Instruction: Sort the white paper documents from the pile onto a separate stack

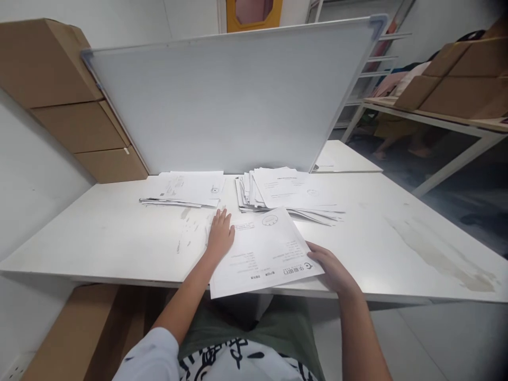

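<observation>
A white printed sheet of paper [264, 254], with a round stamp mark and a logo, lies at a slant over the table's front edge. My left hand [221, 233] rests flat on its upper left part, fingers stretched out. At the sheet's right edge, my right hand [327, 267] pinches the paper, its fingertips partly hidden. Beyond the sheet stands a loose, uneven stack of papers [283, 188], some fanned out to the right. A neater, lower stack of papers [190, 188] lies to its left, apart from both hands.
A whiteboard [234, 106] leans upright along the back of the white table [130, 238]. Stacked cardboard boxes [99, 127] stand at the left. Grey smudges [444, 254] mark the tabletop on the right. More cardboard boxes [468, 79] sit on another table.
</observation>
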The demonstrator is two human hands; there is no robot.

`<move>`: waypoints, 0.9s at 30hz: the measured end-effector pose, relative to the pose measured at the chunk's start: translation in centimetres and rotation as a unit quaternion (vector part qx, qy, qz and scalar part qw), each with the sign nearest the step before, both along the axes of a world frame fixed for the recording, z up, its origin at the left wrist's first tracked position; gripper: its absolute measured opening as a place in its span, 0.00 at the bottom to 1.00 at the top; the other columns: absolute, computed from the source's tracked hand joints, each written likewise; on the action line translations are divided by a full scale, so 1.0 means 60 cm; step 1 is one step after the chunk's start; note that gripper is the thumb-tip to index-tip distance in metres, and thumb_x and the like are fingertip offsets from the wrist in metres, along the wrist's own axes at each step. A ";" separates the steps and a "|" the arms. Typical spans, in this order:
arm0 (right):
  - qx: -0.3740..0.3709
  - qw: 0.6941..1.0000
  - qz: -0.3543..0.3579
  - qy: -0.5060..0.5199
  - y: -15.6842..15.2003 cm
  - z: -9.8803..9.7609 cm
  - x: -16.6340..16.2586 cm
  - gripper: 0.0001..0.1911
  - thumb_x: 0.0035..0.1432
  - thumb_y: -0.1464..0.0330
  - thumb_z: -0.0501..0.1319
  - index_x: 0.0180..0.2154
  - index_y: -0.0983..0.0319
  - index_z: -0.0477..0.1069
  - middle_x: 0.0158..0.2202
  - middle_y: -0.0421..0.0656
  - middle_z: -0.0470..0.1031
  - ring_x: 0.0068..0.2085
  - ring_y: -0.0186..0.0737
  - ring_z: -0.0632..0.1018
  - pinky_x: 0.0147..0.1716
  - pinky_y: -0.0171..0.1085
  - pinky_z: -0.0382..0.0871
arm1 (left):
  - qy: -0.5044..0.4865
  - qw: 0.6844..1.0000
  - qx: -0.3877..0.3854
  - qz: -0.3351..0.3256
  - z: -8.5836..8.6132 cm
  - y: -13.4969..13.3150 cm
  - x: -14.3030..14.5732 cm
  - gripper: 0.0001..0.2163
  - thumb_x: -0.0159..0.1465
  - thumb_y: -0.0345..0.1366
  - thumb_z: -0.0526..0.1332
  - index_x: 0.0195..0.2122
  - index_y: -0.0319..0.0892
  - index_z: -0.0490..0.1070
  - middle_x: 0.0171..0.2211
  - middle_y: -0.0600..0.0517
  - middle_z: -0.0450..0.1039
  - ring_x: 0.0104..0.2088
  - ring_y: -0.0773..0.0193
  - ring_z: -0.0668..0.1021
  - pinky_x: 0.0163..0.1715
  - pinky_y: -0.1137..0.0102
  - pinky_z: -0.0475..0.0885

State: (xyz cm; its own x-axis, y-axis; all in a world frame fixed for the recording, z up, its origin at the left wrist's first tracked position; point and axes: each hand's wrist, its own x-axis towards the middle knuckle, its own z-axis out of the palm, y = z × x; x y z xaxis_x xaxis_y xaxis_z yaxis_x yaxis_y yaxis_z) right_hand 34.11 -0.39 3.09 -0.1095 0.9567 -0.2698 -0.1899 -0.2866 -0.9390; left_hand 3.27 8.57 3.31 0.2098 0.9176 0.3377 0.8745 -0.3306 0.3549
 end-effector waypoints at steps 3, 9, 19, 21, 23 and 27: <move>-0.005 1.000 0.004 0.006 0.000 -0.005 0.002 0.26 0.47 0.64 0.64 0.50 0.60 0.74 0.44 0.46 0.80 0.44 0.56 0.79 0.43 0.48 0.72 | 0.003 1.000 0.000 0.001 -0.001 -0.001 -0.001 0.20 0.67 0.34 0.48 0.58 0.35 0.63 0.66 0.41 0.55 0.68 0.53 0.50 0.66 0.53 0.50; -0.025 0.999 -0.003 0.038 0.000 -0.015 0.005 0.25 0.47 0.64 0.65 0.50 0.58 0.75 0.45 0.46 0.80 0.46 0.56 0.79 0.45 0.48 0.72 | 0.001 1.000 0.009 0.000 -0.004 -0.004 -0.003 0.19 0.67 0.33 0.48 0.56 0.35 0.65 0.65 0.42 0.56 0.68 0.53 0.51 0.65 0.55 0.53; -0.011 1.000 0.014 0.005 -0.002 -0.012 0.003 0.27 0.47 0.62 0.64 0.51 0.58 0.74 0.45 0.47 0.80 0.45 0.58 0.79 0.45 0.50 0.73 | -0.009 1.000 -0.004 -0.003 -0.005 -0.007 -0.004 0.17 0.66 0.32 0.49 0.54 0.35 0.67 0.65 0.41 0.55 0.68 0.52 0.51 0.64 0.55 0.55; -0.017 1.000 0.005 -0.001 -0.002 -0.013 0.003 0.28 0.47 0.61 0.65 0.52 0.59 0.73 0.44 0.48 0.80 0.44 0.58 0.79 0.44 0.50 0.73 | -0.014 1.000 -0.006 -0.003 -0.006 -0.007 -0.005 0.16 0.66 0.32 0.50 0.53 0.36 0.67 0.65 0.42 0.55 0.68 0.53 0.50 0.64 0.56 0.55; -0.024 1.000 -0.003 0.001 -0.002 -0.016 0.004 0.28 0.47 0.61 0.65 0.52 0.60 0.73 0.44 0.48 0.80 0.44 0.58 0.80 0.44 0.49 0.73 | -0.022 1.000 -0.007 -0.003 -0.008 -0.007 -0.005 0.16 0.66 0.32 0.50 0.53 0.37 0.67 0.65 0.43 0.56 0.68 0.54 0.50 0.64 0.57 0.56; -0.033 0.999 -0.013 0.015 -0.001 -0.025 0.008 0.26 0.47 0.62 0.65 0.50 0.60 0.74 0.45 0.46 0.80 0.45 0.58 0.79 0.43 0.48 0.74 | -0.035 0.999 -0.010 -0.004 -0.009 -0.008 -0.006 0.16 0.66 0.31 0.50 0.54 0.38 0.66 0.66 0.44 0.56 0.68 0.54 0.50 0.64 0.57 0.57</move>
